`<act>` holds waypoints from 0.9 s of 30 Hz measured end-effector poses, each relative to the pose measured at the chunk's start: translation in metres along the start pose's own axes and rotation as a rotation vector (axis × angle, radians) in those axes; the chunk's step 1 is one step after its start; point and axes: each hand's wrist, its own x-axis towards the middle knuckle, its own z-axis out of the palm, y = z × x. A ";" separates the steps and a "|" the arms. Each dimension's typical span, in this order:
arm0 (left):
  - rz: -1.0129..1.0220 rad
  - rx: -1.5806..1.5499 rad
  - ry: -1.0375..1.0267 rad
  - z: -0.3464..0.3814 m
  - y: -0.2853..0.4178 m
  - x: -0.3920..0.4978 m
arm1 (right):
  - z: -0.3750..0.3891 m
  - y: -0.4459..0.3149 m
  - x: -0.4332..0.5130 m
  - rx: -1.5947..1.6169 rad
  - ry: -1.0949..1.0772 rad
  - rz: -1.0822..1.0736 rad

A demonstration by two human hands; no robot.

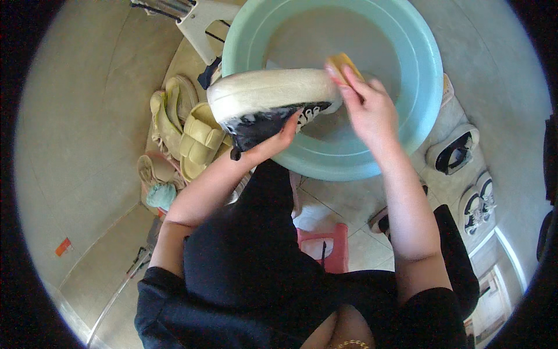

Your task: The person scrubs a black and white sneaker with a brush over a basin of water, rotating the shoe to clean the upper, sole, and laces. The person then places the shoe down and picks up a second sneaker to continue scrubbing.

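My left hand point(279, 141) grips a black sneaker point(257, 128) by its upper, with the thumb near the white laces. Its thick white sole point(274, 89) faces up and away from me, and some whitish foam lies on the black fabric near the heel. A yellowish brush or block point(346, 70) is in my right hand point(368, 104), held at the toe end of the sole. Whether it touches the sole is blurred. Below both hands is a large light-green plastic basin point(420, 87) with cloudy grey water point(331, 30).
Yellow woven-strap slippers point(202, 139) and other shoes point(168, 118) lie left of the basin. On the right-hand floor rest a black-and-white shoe point(453, 150) and a pair of sneakers point(477, 205). A pink plastic stool point(338, 244) is beneath me; a white frame point(202, 26) stands behind left.
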 end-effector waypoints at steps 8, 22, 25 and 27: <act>0.516 2.128 0.224 0.010 -0.015 -0.016 | 0.035 -0.060 -0.033 0.104 -0.019 -0.286; 1.065 2.444 0.358 0.022 -0.037 -0.025 | 0.055 0.033 -0.012 0.155 0.197 -0.051; 0.812 2.118 0.724 0.034 -0.057 -0.020 | 0.061 0.004 -0.027 0.181 0.208 -0.098; 0.792 2.247 0.828 0.036 -0.054 -0.020 | 0.063 -0.028 -0.036 0.252 0.190 -0.248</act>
